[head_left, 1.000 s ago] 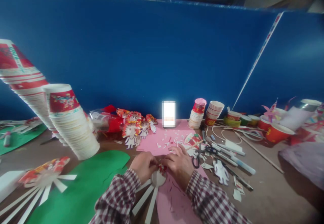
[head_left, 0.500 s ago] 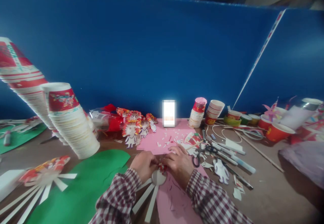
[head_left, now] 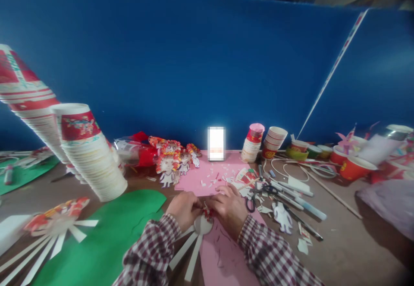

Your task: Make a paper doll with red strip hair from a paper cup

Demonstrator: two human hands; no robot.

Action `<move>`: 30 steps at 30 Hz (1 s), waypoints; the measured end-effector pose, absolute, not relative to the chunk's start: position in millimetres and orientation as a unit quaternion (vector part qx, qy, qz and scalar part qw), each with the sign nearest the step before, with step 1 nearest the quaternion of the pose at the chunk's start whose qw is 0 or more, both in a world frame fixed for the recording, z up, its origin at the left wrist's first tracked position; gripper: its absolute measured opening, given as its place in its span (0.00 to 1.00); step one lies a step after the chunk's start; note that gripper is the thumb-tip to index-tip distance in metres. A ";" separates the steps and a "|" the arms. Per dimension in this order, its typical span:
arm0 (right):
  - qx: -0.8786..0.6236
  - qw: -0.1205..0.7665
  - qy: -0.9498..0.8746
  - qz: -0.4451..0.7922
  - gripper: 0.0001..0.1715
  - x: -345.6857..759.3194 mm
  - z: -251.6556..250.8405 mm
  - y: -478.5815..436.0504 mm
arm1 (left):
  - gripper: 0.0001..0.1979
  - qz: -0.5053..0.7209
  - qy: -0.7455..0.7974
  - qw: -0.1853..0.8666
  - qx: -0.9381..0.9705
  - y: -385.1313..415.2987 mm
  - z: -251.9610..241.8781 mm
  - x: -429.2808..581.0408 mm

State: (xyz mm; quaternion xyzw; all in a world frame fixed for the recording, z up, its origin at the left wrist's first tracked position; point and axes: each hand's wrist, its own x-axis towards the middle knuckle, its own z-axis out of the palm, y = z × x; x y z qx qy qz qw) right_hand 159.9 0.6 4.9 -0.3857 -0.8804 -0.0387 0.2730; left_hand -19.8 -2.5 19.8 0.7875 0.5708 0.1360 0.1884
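Between my hands is a cut paper cup [head_left: 203, 225], its white round base toward me and its side cut into strips that fan out. My left hand [head_left: 184, 209] pinches its red-patterned far edge from the left. My right hand [head_left: 229, 206] has its thumb and fingers closed on the same edge from the right, with some fingers raised. The fingertips hide most of the red part. Beneath lies a pink paper sheet [head_left: 226, 251]. Another cut paper cup with spread strips [head_left: 60, 225] rests at the left on green paper [head_left: 113, 221].
Tall stacks of paper cups [head_left: 93, 161] lean at the left. Paper cutout figures [head_left: 168, 165] lie behind my left hand. At right are scissors [head_left: 250, 202], pens [head_left: 310, 208], a white cutout figure [head_left: 282, 218], paper scraps and red cups [head_left: 357, 168]. A blue partition [head_left: 194, 61] stands behind.
Almost nothing differs. Both hands stay on the cut paper cup, with only a slight shift of the fingers and of the view.
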 end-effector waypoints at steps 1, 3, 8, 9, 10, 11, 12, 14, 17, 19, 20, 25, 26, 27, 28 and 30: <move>-0.386 0.270 -0.882 -0.039 0.09 160.0 5.0 0.6 | 0.10 0.135 0.571 0.188 0.788 -2.4 19.8 -19.7; -0.388 0.261 -0.883 -0.044 0.10 160.2 5.4 0.6 | 0.10 0.134 0.570 0.189 0.789 -2.2 19.8 -19.7; -0.391 0.259 -0.882 -0.054 0.09 160.0 5.2 0.2 | 0.09 0.138 0.565 0.183 0.793 -1.8 20.2 -19.8; -0.391 0.259 -0.882 -0.056 0.09 159.8 4.7 0.2 | 0.09 0.136 0.566 0.182 0.793 -1.8 20.4 -19.8; -0.390 0.258 -0.882 -0.059 0.09 159.7 4.3 0.2 | 0.08 0.133 0.567 0.182 0.793 -1.7 20.6 -19.7; -0.391 0.256 -0.882 -0.062 0.08 159.6 3.9 0.3 | 0.08 0.129 0.567 0.182 0.793 -1.6 20.7 -19.6; -0.391 0.252 -0.883 -0.065 0.08 159.6 3.9 0.4 | 0.08 0.125 0.568 0.181 0.793 -1.4 20.8 -19.5; -0.389 0.246 -0.885 -0.067 0.08 160.0 5.2 0.3 | 0.09 0.120 0.572 0.178 0.791 -0.9 20.5 -19.5; -0.394 0.232 -0.887 -0.067 0.08 162.0 11.1 0.2 | 0.10 0.117 0.576 0.176 0.789 -0.3 19.9 -20.3; -0.411 0.217 -0.883 -0.066 0.08 164.6 16.2 0.7 | 0.10 0.120 0.572 0.181 0.791 -0.3 20.1 -21.2; -0.425 0.210 -0.878 -0.066 0.08 166.1 18.5 1.2 | 0.11 0.124 0.567 0.185 0.793 -0.5 20.5 -21.6; -0.476 0.192 -0.854 -0.082 0.07 172.5 22.6 4.3 | 0.15 0.177 0.547 0.224 0.787 -1.6 25.4 -21.5; -0.480 0.193 -0.851 -0.084 0.07 172.8 22.4 4.3 | 0.15 0.193 0.542 0.238 0.783 -1.3 26.4 -21.2; -0.483 0.195 -0.849 -0.085 0.08 172.7 22.2 4.0 | 0.15 0.207 0.535 0.250 0.780 -0.7 27.2 -21.1; -0.484 0.197 -0.848 -0.086 0.09 172.2 22.0 3.4 | 0.15 0.217 0.529 0.259 0.779 0.1 27.6 -21.3; -0.481 0.199 -0.849 -0.084 0.11 170.7 21.6 2.0 | 0.15 0.226 0.523 0.259 0.780 2.1 27.7 -22.8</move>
